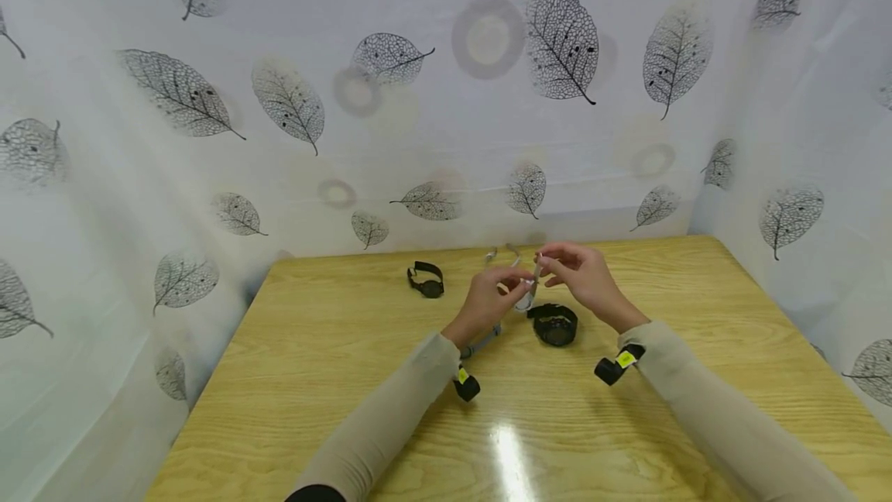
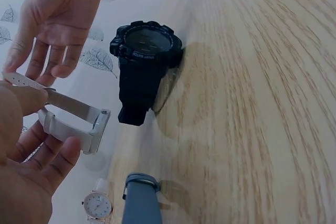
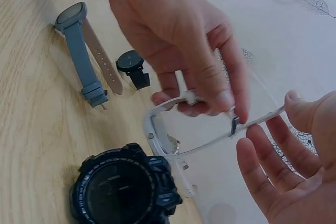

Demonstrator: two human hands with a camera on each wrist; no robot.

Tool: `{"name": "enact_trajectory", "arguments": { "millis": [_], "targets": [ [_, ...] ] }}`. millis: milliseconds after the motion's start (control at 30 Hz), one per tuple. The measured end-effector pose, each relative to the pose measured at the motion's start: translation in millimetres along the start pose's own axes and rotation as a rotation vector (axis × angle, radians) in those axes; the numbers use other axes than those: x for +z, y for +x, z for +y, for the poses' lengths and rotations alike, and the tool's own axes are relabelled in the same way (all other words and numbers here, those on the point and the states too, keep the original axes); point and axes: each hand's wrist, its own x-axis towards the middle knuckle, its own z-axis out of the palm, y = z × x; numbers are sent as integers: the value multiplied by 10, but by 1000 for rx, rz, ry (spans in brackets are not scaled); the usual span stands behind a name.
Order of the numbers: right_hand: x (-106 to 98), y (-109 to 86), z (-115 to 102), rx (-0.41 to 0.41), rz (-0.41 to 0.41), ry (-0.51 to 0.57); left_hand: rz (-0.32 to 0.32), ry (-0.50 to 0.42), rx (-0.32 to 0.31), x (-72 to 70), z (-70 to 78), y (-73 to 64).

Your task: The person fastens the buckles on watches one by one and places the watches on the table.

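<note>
Above the table, my left hand (image 1: 490,297) holds a white wristwatch (image 2: 71,132), its thumb and forefinger pinching the strap by the dark metal buckle (image 3: 234,125). The watch case is tilted on edge, so its dial is hidden. My right hand (image 1: 581,276) pinches the free, holed end of the same strap between thumb and fingers; its other fingers are spread below in the right wrist view. A chunky black digital watch (image 1: 555,328) sits on the table just below my hands. Beneath my left forearm lies a blue-grey strapped watch (image 3: 79,51), partly hidden in the head view.
A small black watch (image 1: 428,283) lies farther back on the left. A white-strapped watch with a round pale dial (image 2: 97,205) is on the table behind my hands. The wooden table (image 1: 334,378) ends at a leaf-patterned white curtain (image 1: 334,138).
</note>
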Motion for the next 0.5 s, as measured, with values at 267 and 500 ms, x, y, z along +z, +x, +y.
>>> {"name": "enact_trajectory", "arguments": {
  "millis": [267, 500],
  "targets": [
    [24, 3, 46, -4, -8, -18, 32, -11, -18, 0, 8, -9],
    [54, -5, 97, -5, -28, -60, 92, -69, -88, 0, -8, -15]
  ]
}}
